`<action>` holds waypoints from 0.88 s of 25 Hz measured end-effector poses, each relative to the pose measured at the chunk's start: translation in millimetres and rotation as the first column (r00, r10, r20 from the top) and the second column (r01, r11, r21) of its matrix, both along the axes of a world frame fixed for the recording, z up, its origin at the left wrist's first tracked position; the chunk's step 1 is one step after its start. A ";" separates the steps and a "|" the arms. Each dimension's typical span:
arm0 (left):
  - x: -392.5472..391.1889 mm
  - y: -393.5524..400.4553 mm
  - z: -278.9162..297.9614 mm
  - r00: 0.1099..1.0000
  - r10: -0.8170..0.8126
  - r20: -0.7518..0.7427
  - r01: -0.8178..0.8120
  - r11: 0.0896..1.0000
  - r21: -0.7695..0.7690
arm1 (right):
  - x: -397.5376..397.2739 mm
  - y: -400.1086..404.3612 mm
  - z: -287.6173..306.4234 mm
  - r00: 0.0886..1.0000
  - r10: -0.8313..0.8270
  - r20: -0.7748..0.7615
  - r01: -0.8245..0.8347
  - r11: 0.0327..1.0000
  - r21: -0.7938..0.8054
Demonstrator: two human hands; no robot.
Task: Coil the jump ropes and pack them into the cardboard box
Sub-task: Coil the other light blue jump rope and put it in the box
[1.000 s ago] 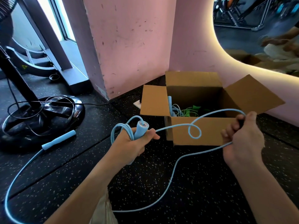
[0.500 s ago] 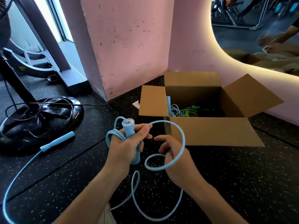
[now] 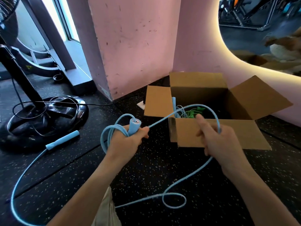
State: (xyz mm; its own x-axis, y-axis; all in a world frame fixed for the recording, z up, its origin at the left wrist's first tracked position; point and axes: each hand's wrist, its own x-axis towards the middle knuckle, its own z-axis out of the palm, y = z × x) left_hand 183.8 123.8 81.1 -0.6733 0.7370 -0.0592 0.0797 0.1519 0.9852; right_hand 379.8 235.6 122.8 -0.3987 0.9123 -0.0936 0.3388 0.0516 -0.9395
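Blue rope (image 3: 164, 121) runs taut between left hand (image 3: 128, 141) and right hand (image 3: 218, 141).

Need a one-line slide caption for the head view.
Left hand holds handle and coils, right hand draws blue rope before the open box.

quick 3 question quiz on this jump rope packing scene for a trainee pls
1. True or false: the second blue handle lies on the floor.
2. Which hand grips a handle together with coiled rope: A left hand, B right hand?
3. What colour is the rope in the cardboard box beside the light blue one?

Key: 1 true. 2 A. 3 green.
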 end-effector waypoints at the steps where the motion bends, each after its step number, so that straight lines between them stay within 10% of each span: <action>1: 2.0 -0.3 1.3 0.996 -0.080 0.046 0.082 0.995 -0.048 | 7.0 10.9 -3.1 0.993 -0.107 0.051 0.105 0.993 0.048; 3: 8.5 -2.2 3.8 0.957 -0.279 0.086 0.290 0.939 -0.183 | 13.8 17.3 -14.3 0.944 -0.280 0.173 0.215 0.922 0.320; 6: 22.5 -4.1 3.7 0.880 -0.449 0.152 0.473 0.815 -0.335 | 1.0 5.1 -35.9 0.929 -0.208 0.307 -0.145 0.559 0.816; 8: 29.0 -4.1 2.2 0.861 -0.438 0.258 0.504 0.799 -0.327 | -13.6 -8.9 -49.4 0.910 0.110 0.400 -0.400 0.487 0.777; 13: 21.9 -9.0 8.0 0.814 -0.410 0.411 0.529 0.815 -0.234 | -17.1 -15.4 -55.1 0.865 0.465 0.188 -0.494 0.727 0.476; 18: 13.2 -4.6 2.4 0.908 -0.342 0.242 0.396 0.889 -0.229 | -9.6 -7.8 -38.1 0.773 0.572 0.276 -0.602 0.523 0.603; 22: 17.8 -9.2 0.0 0.739 -0.625 0.252 0.672 0.657 -0.340 | -18.0 -13.7 -43.4 0.842 0.431 0.324 -0.485 0.344 0.804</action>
State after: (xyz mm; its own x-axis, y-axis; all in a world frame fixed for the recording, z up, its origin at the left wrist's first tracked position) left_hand 201.6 114.6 81.1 -0.0047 0.8805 -0.4741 0.2072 0.4647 0.8609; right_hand 361.7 221.9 79.5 -0.8005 0.2203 0.5573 0.0399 0.9475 -0.3173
